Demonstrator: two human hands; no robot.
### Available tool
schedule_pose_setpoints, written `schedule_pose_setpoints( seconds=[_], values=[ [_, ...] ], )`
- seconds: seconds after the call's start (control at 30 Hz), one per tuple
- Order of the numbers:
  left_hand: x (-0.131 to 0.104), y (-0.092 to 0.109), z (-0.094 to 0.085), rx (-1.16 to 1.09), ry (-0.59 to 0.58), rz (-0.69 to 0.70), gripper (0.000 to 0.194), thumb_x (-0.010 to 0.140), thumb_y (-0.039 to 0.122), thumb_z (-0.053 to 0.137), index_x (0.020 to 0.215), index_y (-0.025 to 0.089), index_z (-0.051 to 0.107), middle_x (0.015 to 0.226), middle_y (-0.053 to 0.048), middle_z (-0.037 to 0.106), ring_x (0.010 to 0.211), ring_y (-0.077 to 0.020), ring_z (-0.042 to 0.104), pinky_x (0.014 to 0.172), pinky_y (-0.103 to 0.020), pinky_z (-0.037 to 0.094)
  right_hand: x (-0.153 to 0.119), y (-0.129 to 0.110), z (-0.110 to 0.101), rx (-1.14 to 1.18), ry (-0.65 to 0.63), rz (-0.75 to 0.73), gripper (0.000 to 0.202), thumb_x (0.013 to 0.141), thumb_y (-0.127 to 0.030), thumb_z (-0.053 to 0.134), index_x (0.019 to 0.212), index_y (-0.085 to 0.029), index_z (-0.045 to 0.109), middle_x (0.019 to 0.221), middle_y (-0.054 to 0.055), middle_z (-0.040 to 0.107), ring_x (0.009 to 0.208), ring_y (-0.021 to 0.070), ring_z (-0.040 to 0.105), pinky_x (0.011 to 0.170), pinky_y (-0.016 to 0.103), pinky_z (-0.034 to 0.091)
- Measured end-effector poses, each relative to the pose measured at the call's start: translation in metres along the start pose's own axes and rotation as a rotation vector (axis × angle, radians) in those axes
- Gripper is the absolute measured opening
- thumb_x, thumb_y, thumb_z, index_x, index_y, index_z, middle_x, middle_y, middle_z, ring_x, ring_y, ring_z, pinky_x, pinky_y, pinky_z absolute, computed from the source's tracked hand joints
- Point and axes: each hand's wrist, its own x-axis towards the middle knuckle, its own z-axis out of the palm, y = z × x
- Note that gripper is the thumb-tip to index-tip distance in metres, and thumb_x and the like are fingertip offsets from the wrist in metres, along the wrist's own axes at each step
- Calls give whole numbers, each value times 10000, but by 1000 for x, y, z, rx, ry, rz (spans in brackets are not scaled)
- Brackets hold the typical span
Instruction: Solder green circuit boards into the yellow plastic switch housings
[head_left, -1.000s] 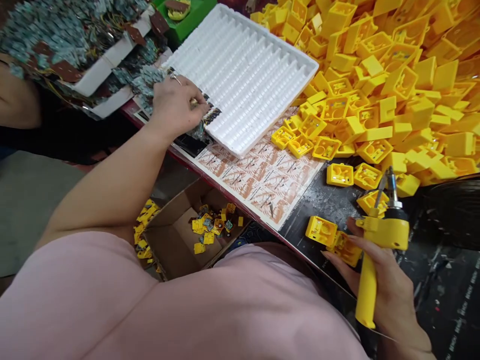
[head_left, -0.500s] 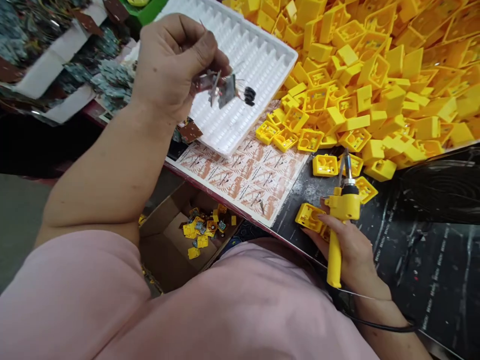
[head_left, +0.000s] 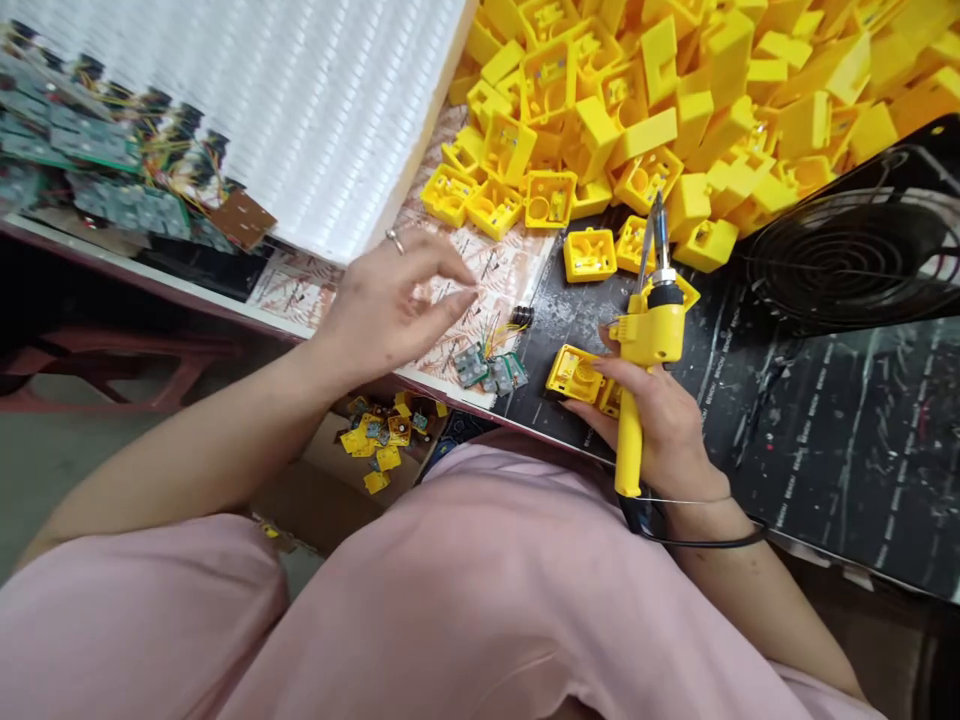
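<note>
Left hand [head_left: 401, 305] empty, half open, one wired board cluster [head_left: 505, 376] just right on the table [head_left: 795, 460], right hand [head_left: 667, 415] curled round one plastic soldering gun [head_left: 651, 336], two square boxes [head_left: 573, 374] at its fingers

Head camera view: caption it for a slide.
Open left hand beside wired circuit boards, yellow soldering tool in the right hand, near piled yellow boxes.

diffuse light is coming from above, white tray [head_left: 322, 110] glowing brightest, cardboard box [head_left: 330, 450] below sitting in shadow. yellow soldering tool [head_left: 649, 335] is glinting at its tip; black tabletop [head_left: 847, 440] is showing pale sheen. piled circuit boards [head_left: 97, 140] are blurring slightly, wide-angle distortion is stretching the corners.
</note>
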Motion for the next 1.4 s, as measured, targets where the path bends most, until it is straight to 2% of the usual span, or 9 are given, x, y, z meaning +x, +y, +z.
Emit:
schedule_pose_setpoints(
  seconds=[0.1,0.27,0.43,0.63,0.73,0.83,1.0,1.27,1.4],
  values=[
    [-10,6,-1,171,-68,3,428,1014,599,561,979,213,742,1033,-103,783,998,-288,733,968,-473,591,1,0,-1,-9,-14,3,402,994,-356,782,1358,-285,625,985,14,766,819,215,741,774,337,613],
    [-19,9,6,167,-247,-113,553,989,700,496,1072,203,724,992,-82,791,923,-274,741,864,-401,588,1,0,-4,0,17,-33,449,987,-421,793,1367,-294,591,1079,29,782,1001,266,786,1018,457,623],
    [-38,16,10,284,-198,15,505,940,638,619,1167,203,741,1159,-125,815,1081,-361,756,955,-488,589,7,-9,-8,23,42,-5,530,958,-435,823,1402,-319,558,1201,61,778,1136,295,777,1085,471,610],
    [-39,23,13,32,-259,-62,395,980,465,563,1218,209,745,1054,-58,843,933,-237,802,857,-340,612,33,-36,19,71,-43,-84,405,1051,-513,680,1351,-257,589,1017,25,750,884,215,747,1069,450,596],
    [-27,23,1,-77,-296,-121,428,929,456,572,1229,186,715,990,-48,825,873,-211,781,800,-318,611,40,-44,35,20,-59,-63,253,1090,-294,608,1334,-224,604,1115,66,753,865,198,721,1000,401,601],
    [-11,18,-18,-100,-230,-118,385,887,451,592,1183,220,680,977,-27,803,832,-195,730,808,-338,608,41,-45,38,34,-68,-26,303,1064,-140,554,1347,-244,588,1129,62,748,908,204,722,920,360,600],
    [15,2,-40,54,-65,-95,419,973,591,605,1191,238,663,1002,-10,778,892,-207,686,924,-373,581,39,-42,32,112,-75,35,344,1040,-185,625,1366,-262,549,1074,39,733,1006,228,729,938,371,601],
    [34,-40,-26,260,55,-152,564,990,645,647,1351,215,696,1304,-48,753,1132,-260,606,1154,-443,440,38,-39,28,153,-67,53,388,1054,-261,655,1412,-295,511,1090,27,727,950,217,751,973,404,635],
    [22,-24,-16,290,91,-7,548,995,605,683,1344,184,726,1608,-85,603,1456,-380,474,1262,-560,288,36,-38,30,206,-32,70,467,1036,-279,703,1449,-303,487,1181,46,748,940,216,771,986,412,648]
  ],
)
